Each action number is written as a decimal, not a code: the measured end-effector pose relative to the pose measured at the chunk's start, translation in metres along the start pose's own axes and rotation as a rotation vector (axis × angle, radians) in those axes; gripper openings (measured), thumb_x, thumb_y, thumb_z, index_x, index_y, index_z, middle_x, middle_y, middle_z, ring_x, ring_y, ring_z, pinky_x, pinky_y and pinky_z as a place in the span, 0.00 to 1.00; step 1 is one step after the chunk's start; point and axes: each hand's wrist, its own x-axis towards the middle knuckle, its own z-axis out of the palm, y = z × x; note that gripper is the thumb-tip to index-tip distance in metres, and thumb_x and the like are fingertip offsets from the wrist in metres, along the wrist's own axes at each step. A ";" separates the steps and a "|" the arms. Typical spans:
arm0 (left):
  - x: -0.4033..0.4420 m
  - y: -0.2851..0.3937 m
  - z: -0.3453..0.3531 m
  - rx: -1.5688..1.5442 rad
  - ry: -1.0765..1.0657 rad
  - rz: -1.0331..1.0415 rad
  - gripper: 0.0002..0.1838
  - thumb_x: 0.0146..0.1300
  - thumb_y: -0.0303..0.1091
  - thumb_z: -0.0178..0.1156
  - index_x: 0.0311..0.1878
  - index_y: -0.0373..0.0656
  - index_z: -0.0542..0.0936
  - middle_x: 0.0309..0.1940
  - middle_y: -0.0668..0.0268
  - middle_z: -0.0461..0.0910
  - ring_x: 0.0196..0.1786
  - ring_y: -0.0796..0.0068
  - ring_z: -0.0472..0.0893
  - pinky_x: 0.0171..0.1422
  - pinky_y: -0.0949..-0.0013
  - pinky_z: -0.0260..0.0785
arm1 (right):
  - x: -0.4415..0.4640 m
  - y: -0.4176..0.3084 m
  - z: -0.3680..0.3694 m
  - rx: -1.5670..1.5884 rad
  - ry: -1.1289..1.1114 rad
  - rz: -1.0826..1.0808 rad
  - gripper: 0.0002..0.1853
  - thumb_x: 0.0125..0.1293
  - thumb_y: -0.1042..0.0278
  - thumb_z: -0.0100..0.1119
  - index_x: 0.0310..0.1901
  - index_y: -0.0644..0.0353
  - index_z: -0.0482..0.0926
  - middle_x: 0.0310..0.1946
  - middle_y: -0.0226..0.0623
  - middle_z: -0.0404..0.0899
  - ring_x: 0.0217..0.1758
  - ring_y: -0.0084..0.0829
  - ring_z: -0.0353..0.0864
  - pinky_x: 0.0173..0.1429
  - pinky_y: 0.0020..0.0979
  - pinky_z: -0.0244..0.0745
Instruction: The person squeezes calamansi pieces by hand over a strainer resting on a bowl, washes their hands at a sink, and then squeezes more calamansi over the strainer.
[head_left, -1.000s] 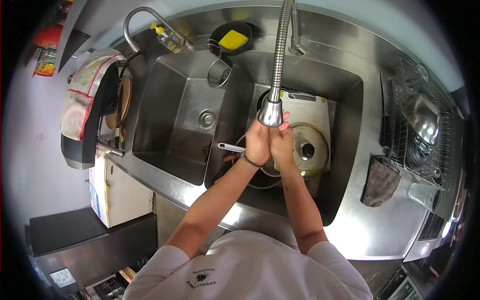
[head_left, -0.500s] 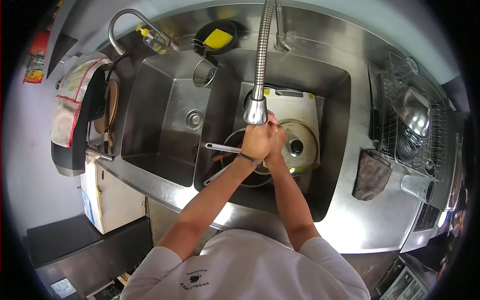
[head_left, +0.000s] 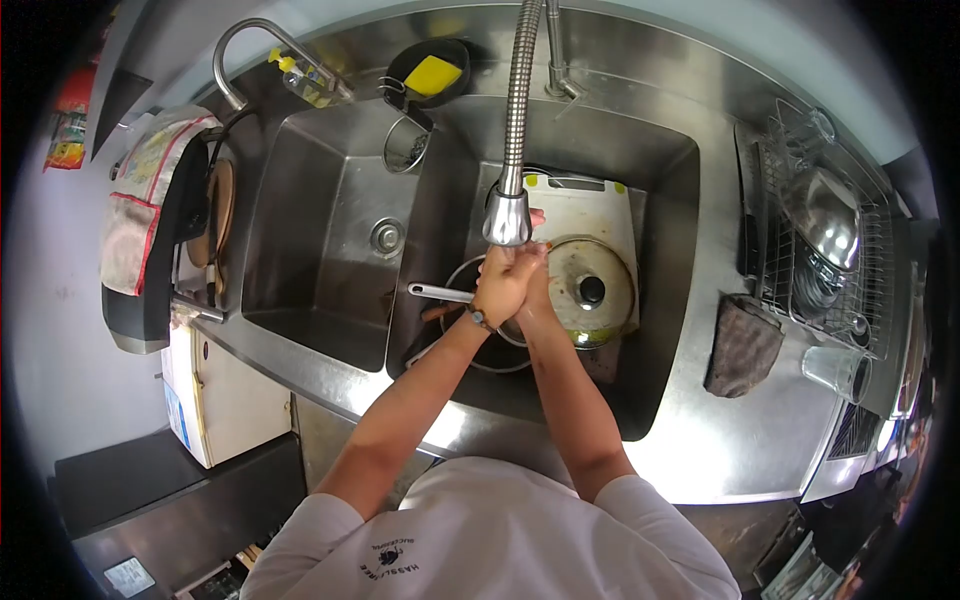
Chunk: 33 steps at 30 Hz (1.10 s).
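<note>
My left hand (head_left: 500,288), with a band on its wrist, lies against my right hand (head_left: 534,284) under the metal spray head (head_left: 509,220) of the tap. The two hands touch and overlap, with no object visible between them. Outstretched fingertips show just beyond the spray head; which hand they belong to I cannot tell. The spray head covers part of the fingers. Below the hands, in the right basin, are a pan with a grey handle (head_left: 440,293), a glass lid with a black knob (head_left: 591,291) and a white cutting board (head_left: 610,215).
Left of the hands is a second basin (head_left: 335,240) with a metal strainer cup (head_left: 404,146) at its rim. Behind stand a black pan (head_left: 425,92) holding a yellow sponge (head_left: 432,76) and a soap bottle (head_left: 300,82). A dish rack (head_left: 875,270), a brown cloth (head_left: 745,345) and a glass (head_left: 835,372) sit at right.
Both hands have shifted slightly left and turned against each other, staying together under the spray head. More fingertips show beyond it.
</note>
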 end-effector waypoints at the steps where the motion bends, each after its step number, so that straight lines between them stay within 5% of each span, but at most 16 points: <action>1: 0.001 -0.007 -0.003 0.097 -0.063 0.050 0.18 0.59 0.17 0.42 0.52 0.40 0.68 0.58 0.60 0.65 0.60 0.72 0.65 0.62 0.73 0.56 | 0.005 0.002 -0.008 0.078 -0.088 -0.010 0.17 0.66 0.53 0.40 0.35 0.60 0.70 0.25 0.37 0.74 0.23 0.32 0.75 0.27 0.33 0.72; 3: 0.002 -0.012 -0.010 0.237 -0.061 0.119 0.17 0.59 0.16 0.39 0.49 0.40 0.71 0.56 0.60 0.68 0.56 0.71 0.70 0.57 0.72 0.61 | 0.061 0.034 -0.091 0.321 0.096 -0.091 0.16 0.65 0.54 0.43 0.37 0.60 0.71 0.26 0.37 0.74 0.27 0.34 0.75 0.30 0.32 0.71; 5: -0.004 -0.028 -0.021 0.697 0.003 0.021 0.18 0.57 0.15 0.39 0.45 0.39 0.75 0.53 0.59 0.72 0.48 0.67 0.77 0.51 0.71 0.67 | 0.043 0.011 -0.095 -0.950 -0.281 -0.360 0.15 0.63 0.57 0.45 0.35 0.62 0.73 0.28 0.38 0.74 0.34 0.36 0.75 0.36 0.33 0.69; 6: -0.005 -0.026 -0.020 0.698 0.004 0.019 0.18 0.57 0.15 0.39 0.45 0.39 0.75 0.53 0.59 0.72 0.48 0.67 0.77 0.51 0.71 0.67 | 0.040 0.017 -0.088 -0.950 -0.281 -0.358 0.15 0.63 0.57 0.45 0.35 0.62 0.73 0.28 0.38 0.74 0.34 0.36 0.75 0.36 0.33 0.69; 8: -0.006 -0.019 -0.013 0.691 0.107 0.021 0.17 0.56 0.16 0.39 0.42 0.37 0.77 0.50 0.56 0.75 0.43 0.63 0.79 0.48 0.69 0.69 | 0.034 0.036 -0.068 -1.489 0.357 -0.705 0.14 0.60 0.60 0.48 0.30 0.65 0.75 0.26 0.41 0.75 0.32 0.39 0.74 0.35 0.36 0.67; 11: -0.011 -0.017 -0.011 0.745 0.156 0.029 0.17 0.55 0.17 0.41 0.44 0.38 0.77 0.49 0.54 0.75 0.44 0.61 0.79 0.48 0.69 0.70 | -0.012 -0.008 0.002 -1.727 0.161 -0.986 0.16 0.65 0.61 0.46 0.27 0.64 0.75 0.25 0.43 0.78 0.29 0.40 0.78 0.33 0.34 0.70; 15: -0.013 -0.008 -0.007 0.807 0.218 0.136 0.16 0.54 0.18 0.45 0.43 0.39 0.78 0.42 0.55 0.79 0.39 0.59 0.81 0.44 0.68 0.72 | -0.005 -0.022 0.005 -1.661 0.061 -0.619 0.18 0.65 0.61 0.45 0.22 0.63 0.74 0.22 0.46 0.76 0.26 0.47 0.76 0.30 0.37 0.69; 17: -0.008 -0.014 -0.017 0.918 0.232 0.136 0.15 0.54 0.20 0.48 0.41 0.39 0.80 0.31 0.57 0.81 0.32 0.56 0.81 0.38 0.69 0.73 | 0.002 -0.012 -0.006 -1.365 0.217 -0.512 0.16 0.61 0.62 0.49 0.22 0.66 0.74 0.16 0.43 0.72 0.21 0.29 0.71 0.30 0.35 0.66; 18: -0.003 -0.016 -0.018 0.866 0.337 0.216 0.04 0.49 0.20 0.53 0.28 0.34 0.77 0.21 0.53 0.77 0.24 0.57 0.78 0.29 0.63 0.69 | -0.006 -0.020 0.008 -1.366 0.219 -0.511 0.16 0.61 0.62 0.49 0.22 0.66 0.74 0.16 0.43 0.72 0.21 0.29 0.71 0.30 0.35 0.66; 19: 0.001 -0.017 -0.019 0.866 0.337 0.214 0.04 0.49 0.20 0.53 0.28 0.34 0.77 0.21 0.53 0.77 0.24 0.57 0.78 0.29 0.63 0.69 | -0.016 -0.027 0.022 -1.157 0.237 -0.400 0.17 0.64 0.59 0.47 0.27 0.65 0.74 0.19 0.38 0.74 0.23 0.28 0.73 0.30 0.33 0.68; 22: 0.008 -0.002 -0.022 0.257 0.503 -0.247 0.08 0.51 0.19 0.53 0.33 0.34 0.80 0.23 0.66 0.79 0.24 0.87 0.73 0.26 0.79 0.66 | -0.026 -0.010 0.023 -0.726 0.159 -0.283 0.17 0.67 0.55 0.46 0.38 0.64 0.73 0.28 0.32 0.75 0.30 0.23 0.73 0.33 0.27 0.69; 24: 0.009 -0.003 -0.018 0.111 0.489 -0.227 0.06 0.52 0.21 0.53 0.31 0.34 0.80 0.22 0.66 0.78 0.22 0.83 0.74 0.25 0.78 0.67 | -0.026 0.002 0.020 -0.372 0.068 -0.176 0.18 0.67 0.57 0.48 0.50 0.62 0.67 0.42 0.30 0.72 0.41 0.18 0.70 0.40 0.21 0.67; 27: 0.001 -0.009 -0.016 -0.124 0.401 -0.357 0.09 0.58 0.25 0.52 0.40 0.32 0.77 0.29 0.64 0.78 0.27 0.78 0.76 0.32 0.78 0.69 | -0.015 0.009 0.016 -0.381 0.072 -0.262 0.12 0.67 0.60 0.47 0.39 0.61 0.71 0.35 0.29 0.73 0.35 0.17 0.69 0.40 0.19 0.65; 29: -0.004 -0.011 -0.015 -0.739 0.275 -0.451 0.15 0.62 0.27 0.49 0.51 0.33 0.71 0.40 0.61 0.76 0.39 0.77 0.75 0.44 0.76 0.68 | -0.011 0.003 0.012 -0.469 0.140 -0.320 0.11 0.66 0.62 0.50 0.35 0.62 0.73 0.30 0.28 0.74 0.33 0.16 0.69 0.37 0.20 0.66; 31: -0.006 -0.012 -0.012 -0.669 0.297 -0.417 0.16 0.62 0.27 0.47 0.53 0.34 0.70 0.42 0.61 0.75 0.40 0.77 0.75 0.46 0.76 0.67 | -0.009 -0.011 0.009 -0.645 0.141 -0.117 0.12 0.64 0.63 0.51 0.29 0.63 0.73 0.26 0.26 0.73 0.31 0.16 0.69 0.33 0.23 0.66; 33: -0.007 -0.013 -0.010 -0.528 0.341 -0.347 0.18 0.63 0.25 0.45 0.56 0.35 0.66 0.45 0.61 0.73 0.44 0.77 0.73 0.49 0.76 0.64 | -0.004 -0.010 0.009 -0.895 0.088 -0.318 0.10 0.61 0.66 0.52 0.27 0.63 0.73 0.22 0.33 0.75 0.25 0.25 0.72 0.28 0.31 0.66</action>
